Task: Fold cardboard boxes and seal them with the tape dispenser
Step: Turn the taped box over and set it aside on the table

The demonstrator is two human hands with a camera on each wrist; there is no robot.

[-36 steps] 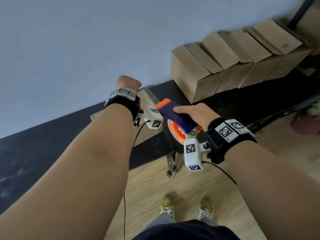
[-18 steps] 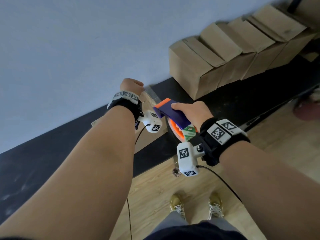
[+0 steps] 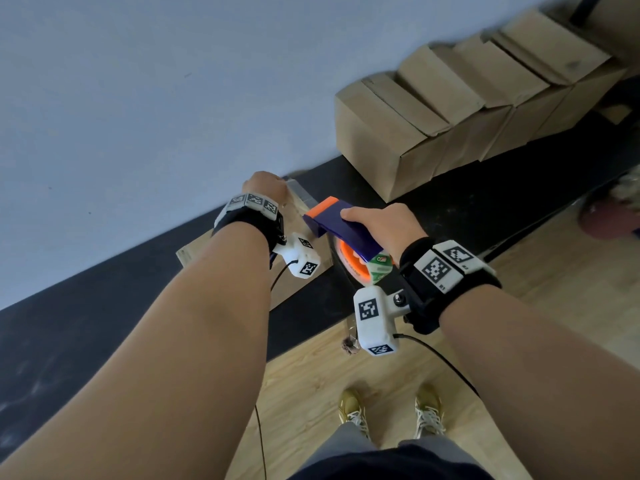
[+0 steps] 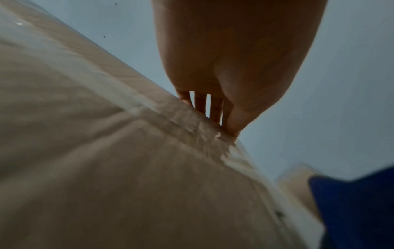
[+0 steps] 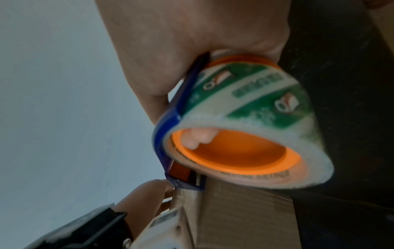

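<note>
A brown cardboard box (image 3: 296, 284) is held in the air in front of me, clear tape running over its top seam (image 4: 149, 107). My left hand (image 3: 265, 185) grips the box's far top edge, fingers (image 4: 200, 101) curled over it. My right hand (image 3: 381, 225) grips a blue and orange tape dispenser (image 3: 341, 226) at the box's right side. Its fingertips show through the roll's orange core (image 5: 234, 151). The roll of green-and-white printed tape (image 5: 255, 94) sits just above the box corner (image 5: 234, 210). The dispenser's blade end (image 5: 185, 181) touches the taped edge beside the left hand (image 5: 145, 197).
Several folded cardboard boxes (image 3: 450, 109) stand in a row against the grey wall (image 3: 173, 98) at the upper right. Below lie a black floor strip (image 3: 86, 327) and wooden flooring (image 3: 346, 386), with my shoes (image 3: 391, 407) on it. A strip of tape (image 3: 349, 337) dangles under the dispenser.
Both hands, the box and the dispenser have risen slightly in the view and the dispenser has moved closer to the left hand. The grips are unchanged.
</note>
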